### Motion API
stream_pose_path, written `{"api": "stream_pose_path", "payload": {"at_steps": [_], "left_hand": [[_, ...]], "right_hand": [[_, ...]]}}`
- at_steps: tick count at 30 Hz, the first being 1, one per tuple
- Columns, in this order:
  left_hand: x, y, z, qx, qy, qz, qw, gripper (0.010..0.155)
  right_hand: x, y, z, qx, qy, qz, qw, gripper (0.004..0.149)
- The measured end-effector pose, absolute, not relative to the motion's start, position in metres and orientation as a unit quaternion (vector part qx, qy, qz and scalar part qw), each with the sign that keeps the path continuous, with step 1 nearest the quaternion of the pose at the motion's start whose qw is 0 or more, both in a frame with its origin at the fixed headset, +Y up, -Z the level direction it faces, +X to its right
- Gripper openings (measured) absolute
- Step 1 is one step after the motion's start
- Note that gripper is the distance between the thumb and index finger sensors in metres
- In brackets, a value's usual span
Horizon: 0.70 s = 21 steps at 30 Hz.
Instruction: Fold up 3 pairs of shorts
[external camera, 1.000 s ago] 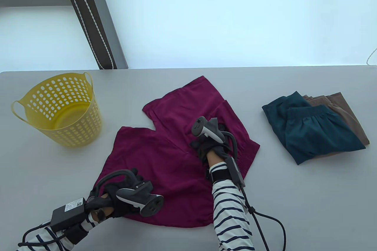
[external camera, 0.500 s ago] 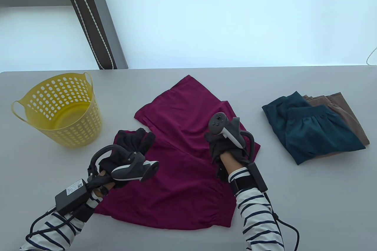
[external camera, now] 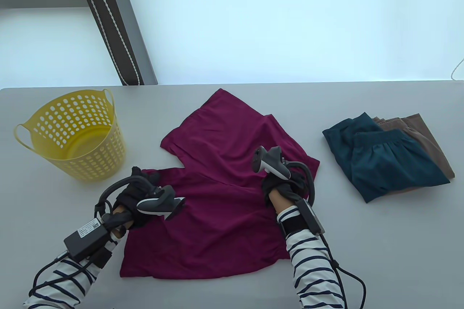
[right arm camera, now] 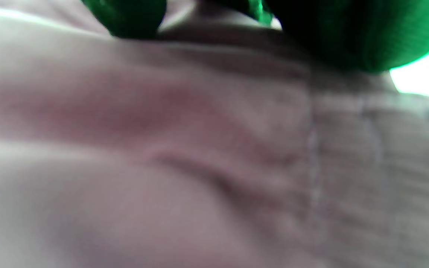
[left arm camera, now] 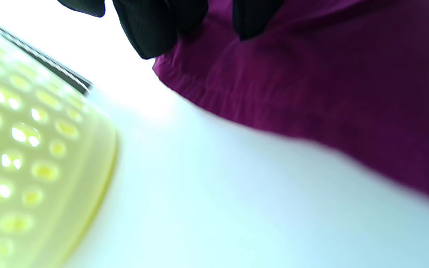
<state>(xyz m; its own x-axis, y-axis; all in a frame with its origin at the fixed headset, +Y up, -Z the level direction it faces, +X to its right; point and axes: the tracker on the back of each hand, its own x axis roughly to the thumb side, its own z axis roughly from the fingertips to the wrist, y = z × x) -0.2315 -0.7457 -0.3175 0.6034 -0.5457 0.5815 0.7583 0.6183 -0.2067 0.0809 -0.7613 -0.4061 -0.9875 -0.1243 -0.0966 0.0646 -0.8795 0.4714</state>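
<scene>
Maroon shorts (external camera: 221,193) lie spread on the grey table, one leg pointing to the far side, the other toward the left. My left hand (external camera: 145,178) holds the hem of the left leg; in the left wrist view its dark fingertips (left arm camera: 147,33) curl over the fabric's edge (left arm camera: 274,96). My right hand (external camera: 281,184) is curled into the cloth near the ribbed waistband (external camera: 311,167) at the right; the right wrist view shows bunched fabric (right arm camera: 199,149) under its fingers (right arm camera: 333,33). Folded teal shorts (external camera: 384,164) lie on folded brown shorts (external camera: 424,131) at the right.
A yellow perforated basket (external camera: 72,135) stands at the left, close to my left hand, and fills the left of the left wrist view as the basket wall (left arm camera: 32,156). Bare table (external camera: 380,243) lies near the front right.
Both hands moved up from the near side onto the shorts, the left to the leg hem, the right toward the waistband. The shorts shifted and turned, the far leg swinging left.
</scene>
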Motion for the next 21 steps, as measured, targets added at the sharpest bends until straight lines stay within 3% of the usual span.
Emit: {"api": "stream_pose_path", "payload": {"at_steps": [3, 7, 14, 17, 21], "left_hand": [[-0.248, -0.749, -0.299, -0.289, -0.256, -0.326, 0.863, 0.083], [-0.261, -0.764, -0.28, -0.277, -0.259, -0.343, 0.859, 0.096], [-0.263, -0.77, -0.274, -0.269, -0.25, -0.344, 0.864, 0.098], [-0.263, -0.771, -0.274, -0.268, -0.249, -0.346, 0.864, 0.098], [-0.264, -0.771, -0.274, -0.269, -0.251, -0.341, 0.865, 0.098]], "right_hand": [[0.083, -0.771, -0.412, 0.064, -0.254, -0.965, 0.019, 0.074], [0.09, -0.776, -0.412, 0.07, -0.251, -0.965, -0.035, 0.073], [0.103, -0.771, -0.402, 0.084, -0.247, -0.965, -0.008, 0.078], [0.113, -0.762, -0.391, 0.072, -0.257, -0.962, -0.056, 0.085], [0.118, -0.73, -0.341, -0.081, -0.226, -0.97, -0.034, 0.085]]}}
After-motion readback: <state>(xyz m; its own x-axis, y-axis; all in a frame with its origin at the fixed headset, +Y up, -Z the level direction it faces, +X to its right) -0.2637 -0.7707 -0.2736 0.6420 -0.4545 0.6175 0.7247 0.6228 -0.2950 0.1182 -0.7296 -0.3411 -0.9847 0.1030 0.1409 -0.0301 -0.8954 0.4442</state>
